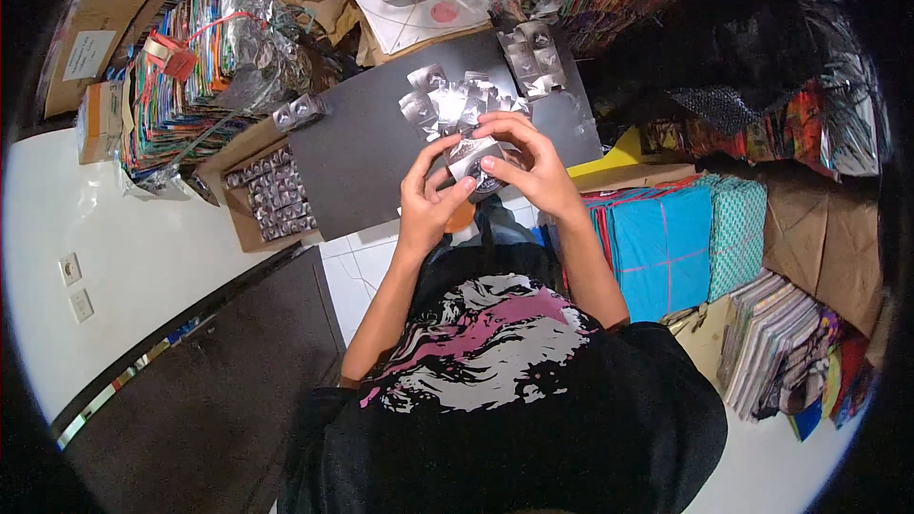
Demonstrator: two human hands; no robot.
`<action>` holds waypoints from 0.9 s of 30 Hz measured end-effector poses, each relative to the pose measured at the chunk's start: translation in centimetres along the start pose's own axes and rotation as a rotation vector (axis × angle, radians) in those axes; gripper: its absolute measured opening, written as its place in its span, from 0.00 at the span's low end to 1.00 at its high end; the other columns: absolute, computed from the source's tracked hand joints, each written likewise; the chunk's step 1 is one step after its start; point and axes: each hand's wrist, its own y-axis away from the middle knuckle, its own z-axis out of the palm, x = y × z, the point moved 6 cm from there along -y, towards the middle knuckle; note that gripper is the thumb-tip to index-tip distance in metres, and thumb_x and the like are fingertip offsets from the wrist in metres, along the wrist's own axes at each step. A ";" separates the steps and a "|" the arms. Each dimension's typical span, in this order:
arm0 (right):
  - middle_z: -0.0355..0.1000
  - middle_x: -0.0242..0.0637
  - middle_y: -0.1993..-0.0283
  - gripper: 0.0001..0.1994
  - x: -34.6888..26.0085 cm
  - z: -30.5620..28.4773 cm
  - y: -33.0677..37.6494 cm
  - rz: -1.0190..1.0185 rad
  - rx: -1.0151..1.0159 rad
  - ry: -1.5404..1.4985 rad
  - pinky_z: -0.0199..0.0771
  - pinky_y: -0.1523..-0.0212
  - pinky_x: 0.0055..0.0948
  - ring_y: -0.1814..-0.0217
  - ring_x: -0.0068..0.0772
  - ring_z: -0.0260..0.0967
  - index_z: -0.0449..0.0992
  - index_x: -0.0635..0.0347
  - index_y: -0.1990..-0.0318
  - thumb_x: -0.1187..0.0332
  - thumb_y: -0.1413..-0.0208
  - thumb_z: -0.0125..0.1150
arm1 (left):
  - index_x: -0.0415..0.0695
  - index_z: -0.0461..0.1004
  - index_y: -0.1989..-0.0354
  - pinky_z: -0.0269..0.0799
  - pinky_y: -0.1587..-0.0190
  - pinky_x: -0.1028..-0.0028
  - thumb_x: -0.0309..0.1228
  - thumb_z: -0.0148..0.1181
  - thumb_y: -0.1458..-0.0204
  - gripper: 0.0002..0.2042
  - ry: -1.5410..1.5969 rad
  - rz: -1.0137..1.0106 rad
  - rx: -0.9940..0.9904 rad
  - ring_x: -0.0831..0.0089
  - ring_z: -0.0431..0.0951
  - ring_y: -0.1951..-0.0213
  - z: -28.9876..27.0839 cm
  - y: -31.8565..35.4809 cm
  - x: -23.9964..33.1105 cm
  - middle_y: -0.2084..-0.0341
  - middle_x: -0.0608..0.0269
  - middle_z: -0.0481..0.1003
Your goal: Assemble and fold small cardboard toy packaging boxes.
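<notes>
Black T-shirt [505,400] with a white and pink print fills the lower middle, closest to the camera. Beyond it, the person's left hand [428,198] and right hand [539,169] meet over the near edge of a dark table [367,138], 2 sets of fingers clamped on 1 shiny silver piece [466,162]. Just past them, toward the far edge, lies a silver pile [457,107]. Another silver cluster [535,61] sits by the far right corner. Beside the left edge, a cardboard box [240,227] holds rows of small shiny pieces [278,192].
</notes>
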 end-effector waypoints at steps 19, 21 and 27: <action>0.64 0.36 0.31 0.18 0.1 22.0 1.3 -0.045 0.102 0.032 0.74 0.34 0.36 0.30 0.34 0.69 0.78 0.57 0.41 0.72 0.38 0.70 | 0.34 0.69 0.33 0.78 0.42 0.71 0.19 0.67 0.42 0.27 0.026 -0.031 -0.093 0.67 0.76 0.41 -17.9 9.1 6.4 0.40 0.55 0.72; 0.64 0.36 0.31 0.18 0.3 23.4 1.4 -0.050 0.102 0.045 0.74 0.34 0.36 0.29 0.34 0.69 0.78 0.57 0.41 0.72 0.38 0.70 | 0.34 0.69 0.33 0.78 0.41 0.71 0.19 0.67 0.42 0.27 0.033 -0.033 -0.097 0.67 0.76 0.41 -19.0 9.9 6.7 0.40 0.55 0.72; 0.65 0.36 0.32 0.17 0.4 26.2 1.2 -0.053 0.114 0.021 0.75 0.36 0.34 0.28 0.35 0.68 0.78 0.58 0.42 0.71 0.37 0.69 | 0.37 0.70 0.34 0.84 0.48 0.70 0.21 0.71 0.43 0.28 0.035 0.054 -0.070 0.67 0.79 0.46 -21.4 10.9 7.6 0.45 0.55 0.76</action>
